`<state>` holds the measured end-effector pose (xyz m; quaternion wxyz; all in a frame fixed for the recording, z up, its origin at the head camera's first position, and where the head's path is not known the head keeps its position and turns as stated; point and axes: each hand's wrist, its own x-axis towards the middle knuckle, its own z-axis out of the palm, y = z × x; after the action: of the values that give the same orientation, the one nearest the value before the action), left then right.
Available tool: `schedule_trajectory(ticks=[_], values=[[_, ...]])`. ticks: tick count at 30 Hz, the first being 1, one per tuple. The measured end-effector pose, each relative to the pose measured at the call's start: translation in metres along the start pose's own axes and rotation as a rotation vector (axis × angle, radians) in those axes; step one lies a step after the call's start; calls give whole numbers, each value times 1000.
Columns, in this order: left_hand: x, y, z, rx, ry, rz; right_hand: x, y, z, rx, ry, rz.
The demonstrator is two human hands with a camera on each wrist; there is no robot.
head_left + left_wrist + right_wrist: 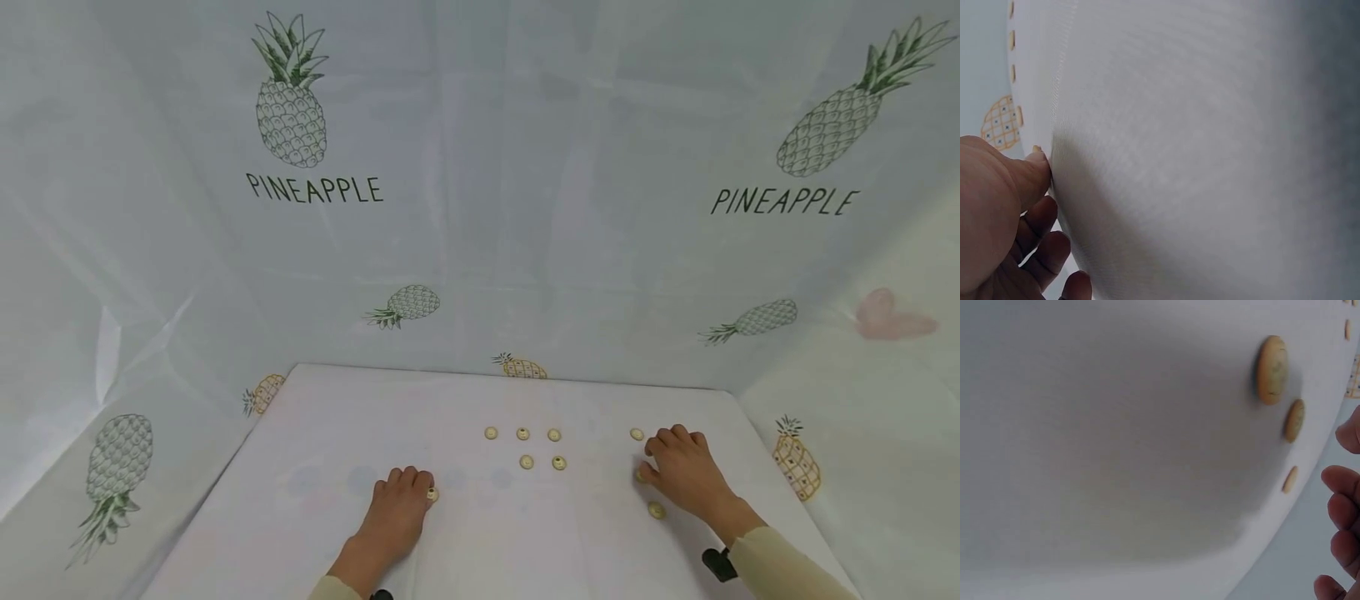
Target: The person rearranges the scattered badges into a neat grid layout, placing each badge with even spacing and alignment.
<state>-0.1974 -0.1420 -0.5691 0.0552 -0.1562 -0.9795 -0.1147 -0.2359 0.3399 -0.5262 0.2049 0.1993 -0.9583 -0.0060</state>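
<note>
In the head view my left hand rests low over the white table, fingers curled, at a small round cream-yellow piece. The left wrist view has the thumb tip against that piece, which is mostly hidden; the thumb and index finger appear to pinch it. My right hand hovers with loosely bent fingers over three similar pieces, a far one, a partly covered one and a near one. In the right wrist view the nearest piece bears faint markings, and the fingertips stand apart from all three.
Several more round pieces lie mid-table in two rows, a back row and a front row. The white tabletop meets hanging pineapple-print sheets at the back and both sides.
</note>
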Motion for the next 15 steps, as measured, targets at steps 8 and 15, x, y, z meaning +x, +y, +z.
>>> schedule_trajectory(ticks=[8, 15], values=[[-1, 2, -4, 13, -43, -6, -13, -1, 16, -47, -89, -7], [-1, 3, -6, 17, -51, -16, -4, -13, 25, -20, -66, -14]])
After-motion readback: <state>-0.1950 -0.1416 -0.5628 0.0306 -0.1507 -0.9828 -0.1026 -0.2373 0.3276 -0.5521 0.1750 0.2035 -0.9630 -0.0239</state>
